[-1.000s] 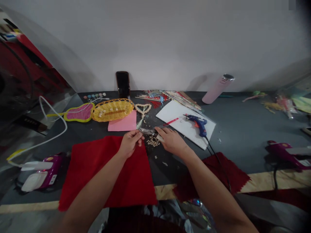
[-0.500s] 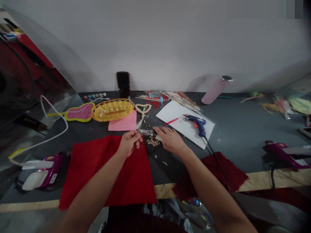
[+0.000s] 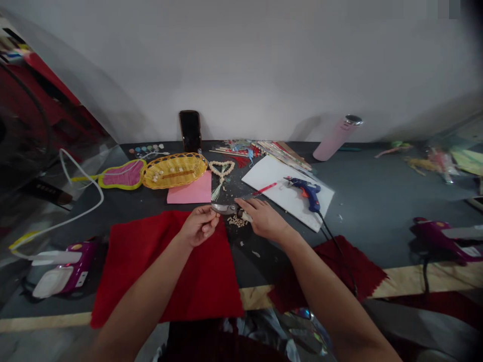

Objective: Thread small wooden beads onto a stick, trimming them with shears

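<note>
My right hand (image 3: 267,219) is wrapped round the handles of pruning shears (image 3: 225,208), whose metal blades point left. My left hand (image 3: 198,225) is closed in a pinch by the blade tips, on something too small to make out. Just below the blades lies a pile of small pale cut pieces (image 3: 237,221). Under my left hand and forearm spreads a red cloth (image 3: 204,281). Behind the blades, a heart-shaped string of pale beads (image 3: 222,165) with a tassel lies on the dark table (image 3: 373,201).
A yellow wicker basket (image 3: 175,163) holds a few small pieces, beside a pink sheet (image 3: 188,193). On a white board (image 3: 264,173) rests a blue glue gun (image 3: 309,193), its cord running forward. A phone (image 3: 190,129) and a pink bottle (image 3: 337,138) stand near the wall.
My left hand has shifted slightly left and its fingers have turned a little. The shears stay in my right hand, their blades at a slightly different angle.
</note>
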Motion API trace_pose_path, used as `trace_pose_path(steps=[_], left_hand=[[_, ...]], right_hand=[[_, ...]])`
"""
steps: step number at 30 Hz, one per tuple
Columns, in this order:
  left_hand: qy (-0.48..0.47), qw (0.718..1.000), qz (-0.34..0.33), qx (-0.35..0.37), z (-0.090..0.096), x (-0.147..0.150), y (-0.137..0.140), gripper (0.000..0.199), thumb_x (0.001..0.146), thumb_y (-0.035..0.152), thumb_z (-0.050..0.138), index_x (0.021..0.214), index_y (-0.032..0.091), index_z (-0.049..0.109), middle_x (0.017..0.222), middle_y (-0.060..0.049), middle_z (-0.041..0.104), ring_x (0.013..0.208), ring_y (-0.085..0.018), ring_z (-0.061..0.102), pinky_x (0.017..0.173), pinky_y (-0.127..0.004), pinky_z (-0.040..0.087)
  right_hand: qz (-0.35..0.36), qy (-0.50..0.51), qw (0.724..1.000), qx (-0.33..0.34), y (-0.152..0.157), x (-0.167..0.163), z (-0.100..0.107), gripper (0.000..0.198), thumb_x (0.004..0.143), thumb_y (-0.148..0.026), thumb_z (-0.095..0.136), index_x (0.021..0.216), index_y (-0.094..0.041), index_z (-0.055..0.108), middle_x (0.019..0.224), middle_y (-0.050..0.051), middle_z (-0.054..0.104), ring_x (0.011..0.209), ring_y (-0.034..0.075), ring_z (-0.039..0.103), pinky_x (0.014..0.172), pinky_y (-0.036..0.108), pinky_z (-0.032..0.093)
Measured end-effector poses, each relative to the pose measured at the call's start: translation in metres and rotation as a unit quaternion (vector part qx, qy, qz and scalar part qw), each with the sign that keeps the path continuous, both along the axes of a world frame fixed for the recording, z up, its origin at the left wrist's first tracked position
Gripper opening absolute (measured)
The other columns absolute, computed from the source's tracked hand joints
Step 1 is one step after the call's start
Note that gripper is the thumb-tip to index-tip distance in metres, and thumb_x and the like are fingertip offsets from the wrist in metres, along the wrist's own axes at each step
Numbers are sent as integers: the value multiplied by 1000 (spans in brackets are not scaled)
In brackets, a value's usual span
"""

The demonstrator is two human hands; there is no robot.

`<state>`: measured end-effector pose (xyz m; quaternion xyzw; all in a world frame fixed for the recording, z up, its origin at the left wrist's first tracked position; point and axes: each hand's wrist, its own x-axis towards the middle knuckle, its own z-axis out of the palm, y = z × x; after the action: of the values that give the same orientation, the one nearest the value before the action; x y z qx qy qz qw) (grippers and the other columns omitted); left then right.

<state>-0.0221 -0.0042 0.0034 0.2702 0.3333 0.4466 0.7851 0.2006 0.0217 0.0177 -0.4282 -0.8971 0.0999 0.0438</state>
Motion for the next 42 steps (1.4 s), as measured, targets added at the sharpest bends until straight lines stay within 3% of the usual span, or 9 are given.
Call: trace_pose_path(steps=[5,9,13,18,25,31,37,42], left_hand=[[12,1000,12,9,-6,-1,1,16,68,22,69,72,12,57,52,2,53,32,2,30,30,-11,26],[72,994,71,52,-11,7,4,21,71,30,67,72,12,57,57,1,56,35,0,37,35,-13,32],[169,969,131,125,-10,15,5,21,71,32,66,73,13,58,65,-2,64,40,-4,45,42,-18,39],[274,930,163,180,-8,17,3,17,73,30,62,73,13,62,67,-3,67,38,-5,47,43,-19,38],[218,954,135,155,-8,12,2,20,73,31,63,65,13,60,60,-2,64,34,-6,46,37,-20,38],[147,978,96,109,-2,9,2,23,68,30,68,61,13,55,55,0,62,31,-5,43,32,-18,36],[139,979,107,107,-9,8,1,22,70,31,67,65,12,55,57,0,62,33,-4,43,34,-17,36],[169,966,145,132,-14,13,3,20,73,30,64,72,12,58,66,-2,65,40,-4,46,41,-19,41]], right_hand=[[-14,-5,1000,7,0,-1,-2,64,76,-11,41,138,-23,30,113,11,54,99,21,52,86,33,37],[-39,-32,999,18,0,0,-3,63,77,-11,41,138,-23,29,109,11,55,91,20,55,83,32,39],[-67,-38,996,39,0,0,-3,62,78,-11,40,137,-24,29,109,10,55,93,20,54,84,32,38],[-62,-33,996,52,-1,-1,-4,63,77,-12,39,138,-23,28,113,10,54,96,22,52,84,34,37],[-33,-9,999,20,-1,2,-5,69,74,-12,41,140,-23,22,121,10,50,108,23,46,86,34,36],[-28,1,999,18,2,1,-6,65,76,-13,41,139,-24,26,117,10,52,101,22,51,86,34,37],[-36,-23,999,9,0,-1,-7,64,76,-13,42,138,-24,28,112,10,55,91,20,55,82,32,39],[-53,-32,998,33,1,-2,-6,64,78,-14,42,139,-25,27,115,10,53,95,21,53,84,33,38]])
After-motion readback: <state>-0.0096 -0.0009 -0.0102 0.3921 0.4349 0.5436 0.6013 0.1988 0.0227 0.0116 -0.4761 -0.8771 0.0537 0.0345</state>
